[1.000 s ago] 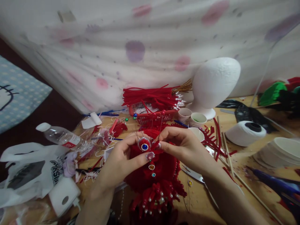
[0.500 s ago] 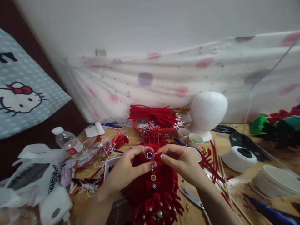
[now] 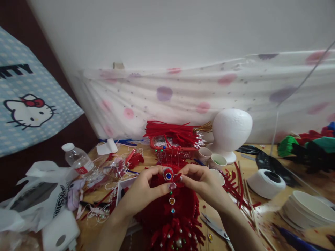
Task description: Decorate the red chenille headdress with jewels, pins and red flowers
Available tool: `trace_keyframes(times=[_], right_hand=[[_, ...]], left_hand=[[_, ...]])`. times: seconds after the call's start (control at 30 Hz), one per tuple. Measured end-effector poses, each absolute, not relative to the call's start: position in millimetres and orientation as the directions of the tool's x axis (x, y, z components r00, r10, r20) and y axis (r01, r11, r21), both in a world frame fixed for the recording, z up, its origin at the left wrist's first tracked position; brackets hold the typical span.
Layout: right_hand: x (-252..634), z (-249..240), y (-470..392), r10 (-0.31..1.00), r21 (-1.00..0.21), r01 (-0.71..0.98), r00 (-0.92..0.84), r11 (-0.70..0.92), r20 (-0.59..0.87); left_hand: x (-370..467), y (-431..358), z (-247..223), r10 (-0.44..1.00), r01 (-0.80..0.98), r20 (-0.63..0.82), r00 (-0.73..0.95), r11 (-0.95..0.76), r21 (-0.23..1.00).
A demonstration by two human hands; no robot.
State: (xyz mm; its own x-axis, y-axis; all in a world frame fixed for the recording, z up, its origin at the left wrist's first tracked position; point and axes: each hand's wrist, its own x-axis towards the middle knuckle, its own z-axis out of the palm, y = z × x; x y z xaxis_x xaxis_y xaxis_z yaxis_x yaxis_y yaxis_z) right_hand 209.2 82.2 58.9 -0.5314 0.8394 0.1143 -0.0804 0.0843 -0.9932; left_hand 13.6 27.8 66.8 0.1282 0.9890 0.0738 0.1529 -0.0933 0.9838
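Note:
A red velvety headdress (image 3: pixel 167 204) stands in front of me, with pearl-tipped red strands at its lower front. On its upper front sits a blue gem ornament (image 3: pixel 169 176) ringed in small sparkling stones, and a drop of gems hangs below it, ending in an orange gem (image 3: pixel 172 201) and a light blue one. My left hand (image 3: pixel 146 191) pinches the left side of the blue gem ornament between thumb and fingers. A small red petal-like piece (image 3: pixel 178 177) is between the fingertips of my right hand (image 3: pixel 202 181). Wire stems with coloured beads rise behind the fingers.
Behind are a red basket (image 3: pixel 172 150) topped with red stems, paper cups (image 3: pixel 218 161) and a white foam head (image 3: pixel 231 130). Scissors (image 3: pixel 216 226), thin sticks and a white thread cone (image 3: pixel 265 184) lie right. A bottle (image 3: pixel 78 162) and plastic bags stand left.
The whole scene sits a little lower in view, as the camera has tilted slightly. Both hands keep their hold at the ornament, with hardly any movement of the fingers.

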Motion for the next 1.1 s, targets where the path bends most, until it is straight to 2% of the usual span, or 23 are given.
trace_keyframes(times=[0.23, 0.6, 0.77, 0.87, 1.0, 1.1], right_hand=[[211.0, 55.6, 83.8, 0.824, -0.991, -0.068, -0.551, 0.116, 0.134], [211.1, 55.1, 83.9, 0.774, -0.981, -0.171, -0.609, 0.087, 0.175], [212.0, 55.2, 84.2, 0.775, -0.985, -0.149, -0.611, 0.09, 0.163], [211.9, 55.6, 84.1, 0.78, -0.986, -0.136, -0.606, 0.096, 0.159], [211.5, 55.5, 85.3, 0.78, -0.986, -0.142, -0.606, 0.088, 0.156], [211.8, 53.9, 86.9, 0.766, -0.983, -0.168, -0.62, 0.079, 0.167]], left_hand=[[14.6, 27.3, 69.0, 0.99, 0.147, 0.067, 0.128, -0.086, 0.985], [15.1, 26.4, 67.9, 0.993, 0.124, 0.054, 0.106, -0.067, 0.99], [14.0, 27.9, 66.2, 0.992, -0.037, 0.023, 0.12, -0.018, 0.999], [11.4, 27.3, 68.6, 0.999, -0.116, 0.036, 0.023, -0.033, 0.993], [7.5, 28.4, 79.5, 0.977, -0.025, 0.159, -0.142, -0.164, 0.986], [7.0, 33.4, 85.9, 0.995, -0.078, 0.098, -0.036, -0.1, 0.992]])
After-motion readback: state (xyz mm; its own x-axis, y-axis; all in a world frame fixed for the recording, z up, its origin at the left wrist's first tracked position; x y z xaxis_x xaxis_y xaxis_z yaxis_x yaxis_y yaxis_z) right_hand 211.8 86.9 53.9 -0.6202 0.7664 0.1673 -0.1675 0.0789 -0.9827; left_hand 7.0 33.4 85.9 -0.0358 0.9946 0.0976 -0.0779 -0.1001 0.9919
